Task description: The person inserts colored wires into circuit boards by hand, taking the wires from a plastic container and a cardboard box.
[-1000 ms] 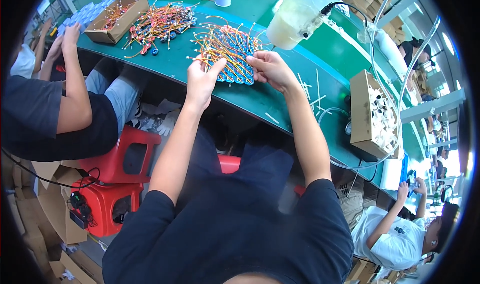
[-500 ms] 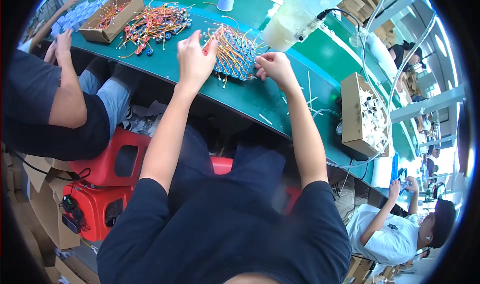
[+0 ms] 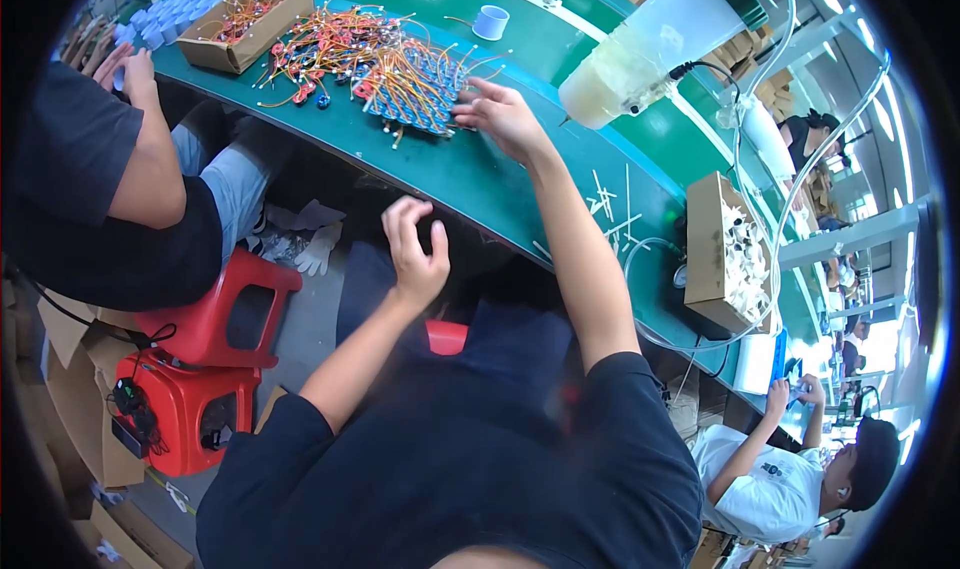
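Note:
A blue slab-like group of small wired parts (image 3: 428,94) lies on the green bench, with orange and yellow leads running across its top. My right hand (image 3: 505,124) is at its right edge, fingers stretched and apart, seeming to touch it without grasping. Against the slab's left side rests a loose pile of red and dark round parts with orange leads (image 3: 318,54). In front of the bench edge, above my lap, my left hand (image 3: 415,254) hangs with bent fingers, thumb apart and nothing in it.
A cardboard box of wired parts (image 3: 240,57) and blue-white cups stand far left, beside a seated co-worker (image 3: 110,179). One cup (image 3: 490,23) stands behind the slab. To the right are a cloudy container (image 3: 620,74), thin white sticks (image 3: 615,214), a hose and a box of white pieces (image 3: 708,259).
The blue slab has shifted left against the loose pile, my right hand moving with it and its fingers opening out. My left hand has left the slab and drawn back toward my body.

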Demonstrator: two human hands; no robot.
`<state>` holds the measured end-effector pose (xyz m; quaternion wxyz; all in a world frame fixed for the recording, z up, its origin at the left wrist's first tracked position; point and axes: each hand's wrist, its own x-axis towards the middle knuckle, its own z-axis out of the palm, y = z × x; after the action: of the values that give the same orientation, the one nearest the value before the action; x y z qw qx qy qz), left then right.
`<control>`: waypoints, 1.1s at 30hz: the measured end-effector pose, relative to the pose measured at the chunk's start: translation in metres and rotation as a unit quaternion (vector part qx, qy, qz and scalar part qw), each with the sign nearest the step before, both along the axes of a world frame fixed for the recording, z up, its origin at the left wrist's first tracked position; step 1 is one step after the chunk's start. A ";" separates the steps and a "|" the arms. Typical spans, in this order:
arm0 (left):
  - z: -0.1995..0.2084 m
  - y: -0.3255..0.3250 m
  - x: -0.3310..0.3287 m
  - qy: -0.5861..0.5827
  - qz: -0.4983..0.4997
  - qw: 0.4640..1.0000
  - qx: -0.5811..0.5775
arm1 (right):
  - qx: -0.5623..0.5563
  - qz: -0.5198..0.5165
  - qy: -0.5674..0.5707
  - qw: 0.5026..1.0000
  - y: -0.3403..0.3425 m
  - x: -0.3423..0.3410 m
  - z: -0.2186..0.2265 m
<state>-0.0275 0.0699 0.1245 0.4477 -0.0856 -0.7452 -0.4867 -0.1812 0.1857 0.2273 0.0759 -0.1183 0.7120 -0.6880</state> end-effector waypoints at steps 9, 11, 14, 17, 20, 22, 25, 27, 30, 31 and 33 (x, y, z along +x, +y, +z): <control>-0.139 -0.038 0.016 -0.373 -0.027 0.926 0.057 | -0.157 0.058 -0.064 0.984 0.028 0.098 0.016; -0.147 -0.042 0.004 -0.374 -0.009 0.924 0.077 | -0.200 0.108 -0.054 0.972 0.031 0.121 0.020; -0.156 -0.044 0.001 -0.400 -0.031 0.913 0.077 | -0.237 0.136 -0.051 0.961 0.033 0.143 0.025; -0.155 -0.042 0.003 -0.407 -0.042 0.909 0.080 | -0.254 0.151 -0.052 0.954 0.032 0.156 0.025; -0.152 -0.044 0.006 -0.414 -0.042 0.906 0.077 | -0.248 0.147 -0.011 0.957 0.031 0.169 0.023; -0.150 -0.045 0.008 -0.418 -0.040 0.904 0.076 | -0.239 0.137 0.012 0.961 0.030 0.175 0.024; -0.147 -0.044 0.006 -0.426 -0.051 0.898 0.098 | -0.217 0.115 0.060 0.967 0.028 0.182 0.028; -0.148 -0.045 0.007 -0.422 -0.053 0.900 0.097 | -0.208 0.103 0.074 0.970 0.027 0.184 0.029; -0.148 -0.044 0.006 -0.411 -0.056 0.904 0.099 | -0.196 0.087 0.085 0.973 0.029 0.188 0.032; -0.147 -0.044 0.006 -0.414 -0.055 0.903 0.096 | -0.188 0.080 0.089 0.975 0.030 0.190 0.033; -0.148 -0.044 0.006 -0.421 -0.052 0.901 0.089 | -0.180 0.072 0.092 0.977 0.032 0.190 0.033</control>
<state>-0.0216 0.0259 -0.0230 0.0725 0.1291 -0.8122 -0.5642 0.0088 0.2179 0.2604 0.0368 -0.2436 0.5697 -0.7841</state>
